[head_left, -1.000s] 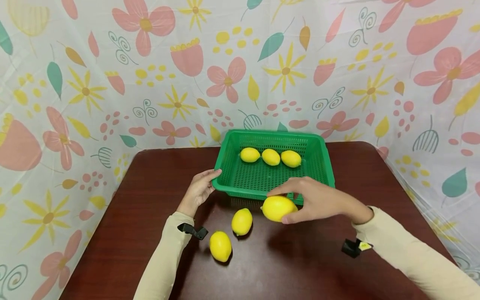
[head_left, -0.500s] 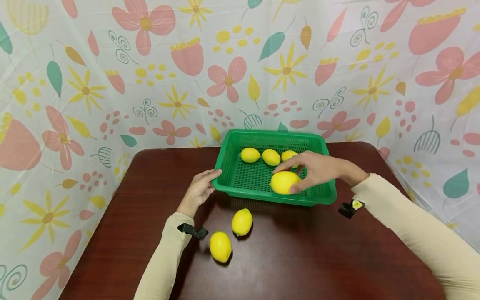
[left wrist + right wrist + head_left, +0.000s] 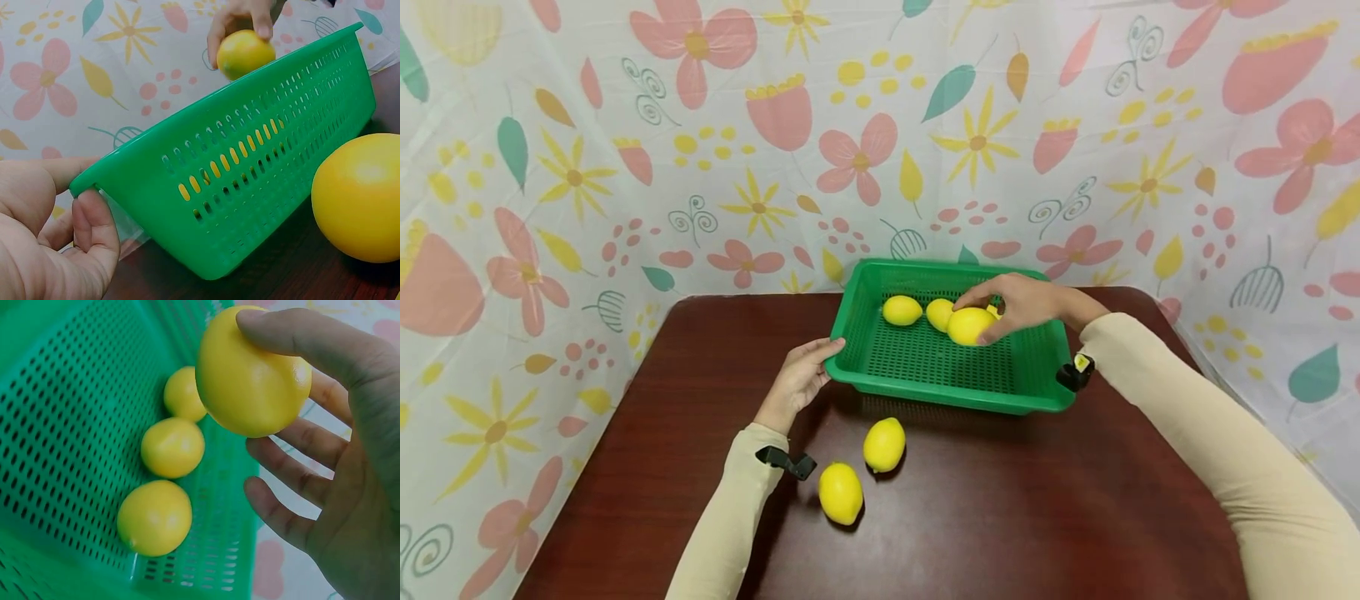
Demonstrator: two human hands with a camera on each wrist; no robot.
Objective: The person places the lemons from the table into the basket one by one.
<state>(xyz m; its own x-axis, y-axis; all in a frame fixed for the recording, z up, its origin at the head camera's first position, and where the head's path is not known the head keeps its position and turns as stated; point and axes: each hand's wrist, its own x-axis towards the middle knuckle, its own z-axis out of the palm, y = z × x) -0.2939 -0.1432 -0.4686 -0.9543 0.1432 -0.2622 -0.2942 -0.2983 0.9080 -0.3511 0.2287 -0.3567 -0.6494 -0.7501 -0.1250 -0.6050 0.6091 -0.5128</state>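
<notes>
My right hand [image 3: 1026,302] grips a yellow lemon [image 3: 970,326] between thumb and fingers, held above the green plastic basket [image 3: 951,395]. Three more lemons lie in a row along the basket's far side; the right-hand one is mostly hidden by the hand in the head view, but in the right wrist view all three show, the nearest lemon [image 3: 155,518] lowest. My left hand [image 3: 797,383] pinches the basket's left front rim, thumb on top and fingers beneath, as the left wrist view [image 3: 59,231] confirms.
Two lemons lie on the dark wooden table [image 3: 700,467] in front of the basket: one lemon [image 3: 884,445] nearer to it, another lemon [image 3: 841,493] closer to the left forearm. A flower-patterned curtain [image 3: 865,125] hangs right behind the table.
My right hand has carried its lemon from in front of the basket's front rim up and back, over the inside. The left hand has stayed on the rim.
</notes>
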